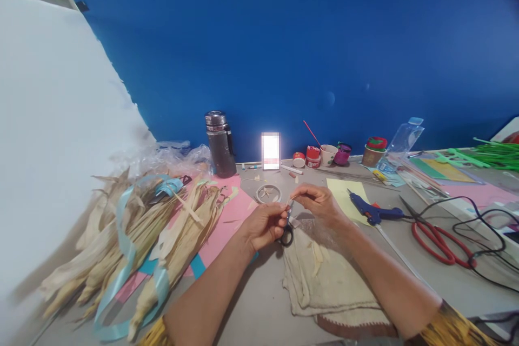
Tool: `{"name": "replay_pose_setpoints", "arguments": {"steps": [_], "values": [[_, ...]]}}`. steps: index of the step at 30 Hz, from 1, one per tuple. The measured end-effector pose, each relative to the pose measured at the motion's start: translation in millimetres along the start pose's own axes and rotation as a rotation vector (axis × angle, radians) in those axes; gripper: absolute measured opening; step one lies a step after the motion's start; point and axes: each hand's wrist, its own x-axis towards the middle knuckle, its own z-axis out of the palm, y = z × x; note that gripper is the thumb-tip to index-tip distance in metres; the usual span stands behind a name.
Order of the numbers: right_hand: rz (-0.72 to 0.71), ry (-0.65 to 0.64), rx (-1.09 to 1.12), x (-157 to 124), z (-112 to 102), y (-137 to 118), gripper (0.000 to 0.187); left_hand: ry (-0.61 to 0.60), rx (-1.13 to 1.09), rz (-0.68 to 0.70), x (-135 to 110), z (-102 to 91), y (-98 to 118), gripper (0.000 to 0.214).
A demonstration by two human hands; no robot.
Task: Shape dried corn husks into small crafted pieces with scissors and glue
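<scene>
My left hand (265, 224) is closed in a pinch, with the fingertips close to those of my right hand (318, 203). Between them is a thin pale strip (292, 198), perhaps husk, too small to make out fully. Small scissors with black handle loops (287, 236) show right beside my left fingers; whether that hand holds them or they lie behind it, I cannot tell. Just beyond the hands lies a round ring-shaped lid (268, 193) with small pale pieces in it. A folded beige cloth (328, 275) with husk scraps on it lies under my right forearm.
Dried corn husks (117, 243) with a light-blue ribbon (125, 221) cover the left side over pink paper (223, 227). A dark flask (221, 146) stands behind. At right are a blue glue gun (373, 211), red-handled scissors (440, 240) and black cable (462, 221). Paint pots (313, 157) line the back.
</scene>
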Motion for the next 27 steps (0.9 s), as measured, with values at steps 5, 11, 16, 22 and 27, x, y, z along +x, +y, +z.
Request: {"name": "replay_pose_setpoints", "arguments": {"steps": [5, 11, 16, 22, 27], "values": [[-0.044, -0.029, -0.001, -1, -1, 0, 0.019, -0.024, -0.002, 0.008, -1, 0.8, 0, 0.012], [0.162, 0.043, 0.119, -2, 4, 4, 0.022, 0.090, 0.150, 0.281, -1, 6.3, -6, 0.022], [0.283, -0.032, 0.273, -5, 11, -2, 0.026, 0.314, 0.385, 0.571, 3, 6.1, -13, 0.021], [0.160, 0.095, 0.083, -7, 25, 5, 0.014, 0.353, 0.486, 0.644, 2, 13.0, -21, 0.019], [0.042, 0.176, -0.121, -12, 30, 8, 0.016, 0.427, 0.446, 0.660, 3, 17.2, -25, 0.021]]}}
